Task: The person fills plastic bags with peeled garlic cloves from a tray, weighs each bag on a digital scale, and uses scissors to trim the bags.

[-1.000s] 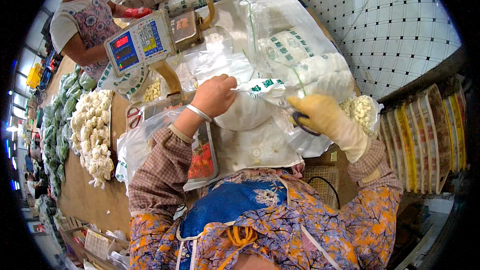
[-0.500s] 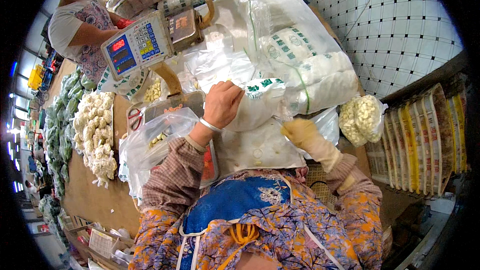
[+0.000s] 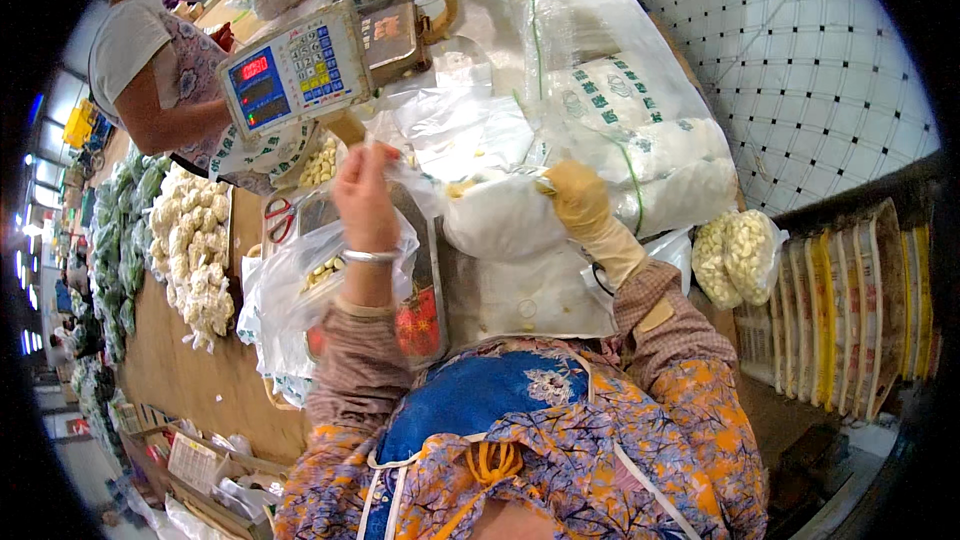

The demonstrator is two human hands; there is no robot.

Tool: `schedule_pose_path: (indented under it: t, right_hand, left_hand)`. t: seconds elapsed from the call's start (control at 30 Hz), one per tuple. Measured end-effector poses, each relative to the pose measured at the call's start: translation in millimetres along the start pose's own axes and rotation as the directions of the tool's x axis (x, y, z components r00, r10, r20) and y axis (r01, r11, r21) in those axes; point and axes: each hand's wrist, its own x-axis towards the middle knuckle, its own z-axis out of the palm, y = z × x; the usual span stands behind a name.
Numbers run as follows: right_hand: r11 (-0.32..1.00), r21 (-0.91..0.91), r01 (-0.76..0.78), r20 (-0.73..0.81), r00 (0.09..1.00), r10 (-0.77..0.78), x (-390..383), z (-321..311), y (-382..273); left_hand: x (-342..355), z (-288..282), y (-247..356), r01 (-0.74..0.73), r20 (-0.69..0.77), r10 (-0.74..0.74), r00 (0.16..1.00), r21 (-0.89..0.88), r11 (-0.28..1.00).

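Observation:
My bare left hand (image 3: 366, 198), with a silver bangle at the wrist, pinches the left end of a thin white plastic bag (image 3: 508, 218). The bag is stretched sideways above the work surface, its lower part bulging. At its right end my right hand (image 3: 580, 202), in a yellowish glove, has its fingers closed on the plastic. Below my left forearm a clear bag (image 3: 300, 285) with pale peeled garlic cloves lies on a scale platform (image 3: 430, 310). Flat white plastic bags (image 3: 465, 130) are spread just beyond my hands.
A scale display (image 3: 295, 70) stands ahead on the left, with red-handled scissors (image 3: 279, 219) nearby. Large tied packs of white bags (image 3: 650, 140) fill the right side. A filled garlic bag (image 3: 738, 258) sits beside stacked crates (image 3: 830, 310). A co-worker (image 3: 165, 80) stands far left.
My left hand has moved left, drawing one end of the bag with it. My gloved right hand has risen and taken hold of the other end. The co-worker's arm has shifted.

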Motion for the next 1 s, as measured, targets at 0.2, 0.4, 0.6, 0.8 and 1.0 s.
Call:
schedule_pose_path:
  t: [0.2,0.4,0.6,0.8,1.0]
  right_hand:
    - [0.996,0.086,0.014,-0.097,0.995,-0.006,17.2,-7.4,-5.0]
    - [0.993,-0.104,0.053,0.111,0.993,-0.041,24.1,-6.4,-24.9]
    - [1.0,0.011,0.022,0.222,0.975,-0.024,32.5,-15.1,-51.9]
    - [0.937,0.347,-0.042,0.132,0.991,-0.004,36.1,-21.7,-86.6]
    - [0.508,0.737,-0.446,0.353,0.895,0.273,23.2,-21.5,-92.3]
  left_hand:
    - [-5.2,-31.0,27.6,0.372,0.34,-0.161,0.926,-0.767,0.522]
    - [-32.3,-78.7,38.9,0.367,0.343,-0.233,0.91,-0.405,0.837]
    - [-18.8,-59.7,92.0,0.297,0.333,-0.165,0.928,-0.401,0.866]
    - [21.6,40.7,123.9,0.15,0.485,0.139,0.863,-0.51,0.847]
    - [46.3,46.0,106.1,0.27,0.426,0.022,0.904,-0.612,0.743]
